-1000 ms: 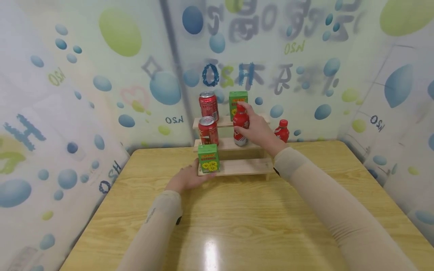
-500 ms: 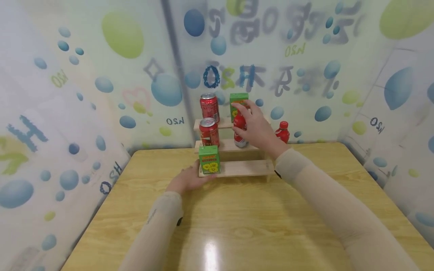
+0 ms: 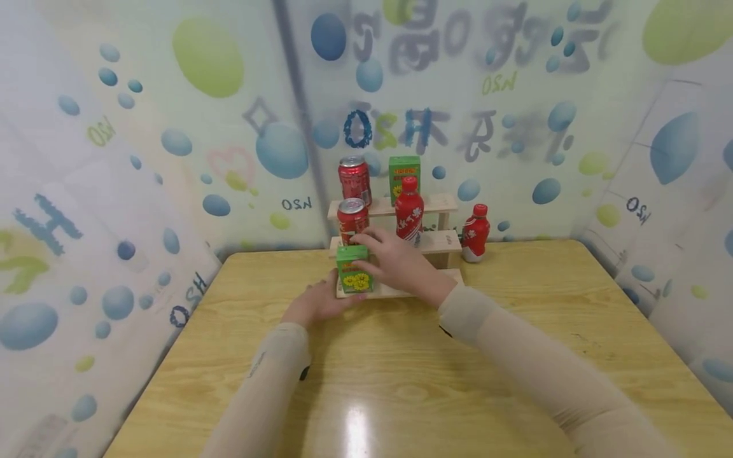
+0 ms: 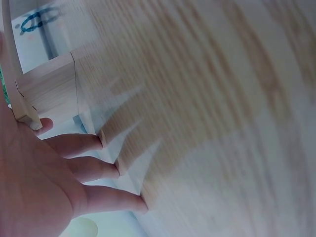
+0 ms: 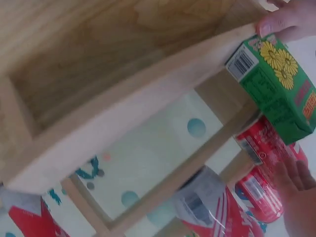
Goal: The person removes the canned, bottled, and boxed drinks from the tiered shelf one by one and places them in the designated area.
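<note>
A three-tier wooden shelf rack stands on the table. My left hand holds its lowest tier's left end; in the left wrist view, the other fingers reach straight to the tabletop. Beside the thumb, a green drink carton with yellow flowers stands on that tier. My right hand hovers with parted fingers near the carton's upper right, holding nothing. On the middle tier are a red can, partly behind the right fingers, and a red bottle.
The top tier bears another red can and a second green carton, partly hidden by the bottle. Another red bottle stands on the wooden table to the rack's right. A patterned wall rises behind.
My right hand has let go of the bottle on the middle tier and moved left and down toward the front carton. The left hand keeps its place.
</note>
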A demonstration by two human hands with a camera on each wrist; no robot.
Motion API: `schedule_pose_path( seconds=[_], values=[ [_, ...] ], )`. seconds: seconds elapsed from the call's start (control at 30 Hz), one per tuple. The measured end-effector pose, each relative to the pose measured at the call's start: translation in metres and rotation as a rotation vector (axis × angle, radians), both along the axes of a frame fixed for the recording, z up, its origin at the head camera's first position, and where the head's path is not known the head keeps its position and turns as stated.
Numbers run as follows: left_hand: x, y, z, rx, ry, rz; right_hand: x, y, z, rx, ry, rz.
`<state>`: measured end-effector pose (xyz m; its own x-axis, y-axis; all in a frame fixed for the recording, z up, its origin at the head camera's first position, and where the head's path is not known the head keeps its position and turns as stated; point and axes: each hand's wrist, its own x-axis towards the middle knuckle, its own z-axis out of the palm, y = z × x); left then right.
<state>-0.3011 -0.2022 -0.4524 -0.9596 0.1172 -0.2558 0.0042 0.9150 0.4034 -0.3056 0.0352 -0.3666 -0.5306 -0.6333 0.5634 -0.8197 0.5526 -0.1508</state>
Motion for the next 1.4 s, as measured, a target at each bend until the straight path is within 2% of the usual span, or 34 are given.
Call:
schedule_pose_path(
  seconds=[0.2, 0.3, 0.43, 0.57, 0.77, 1.0, 1.17, 1.4],
  values=[
    [0.001, 0.001, -0.001, 0.008, -0.002, -0.001, -0.002, -0.006, -0.012, -0.029, -0.319, -0.095],
    [0.000, 0.001, 0.000, 0.014, 0.000, -0.005, -0.006, -0.009, -0.019, -0.078, -0.462, -0.107],
    [0.000, 0.001, 0.001, 0.016, -0.007, 0.000, -0.011, -0.013, -0.028, -0.151, -0.566, -0.083],
    [0.000, 0.001, 0.001, 0.018, -0.010, -0.009, -0.013, -0.015, -0.033, -0.184, -0.575, -0.077],
    [-0.001, -0.002, 0.001, 0.002, 0.004, -0.015, -0.011, -0.013, -0.033, -0.185, -0.537, -0.051],
    [-0.002, -0.001, 0.001, 0.005, -0.003, -0.018, -0.004, 0.005, -0.032, -0.154, -0.529, -0.089],
    [-0.001, 0.000, 0.000, -0.002, -0.028, 0.007, 0.001, 0.033, -0.019, -0.148, -0.522, -0.084],
    [0.000, 0.000, 0.002, -0.019, -0.011, 0.012, 0.004, 0.085, 0.009, -0.184, -0.465, -0.117]
  ],
)
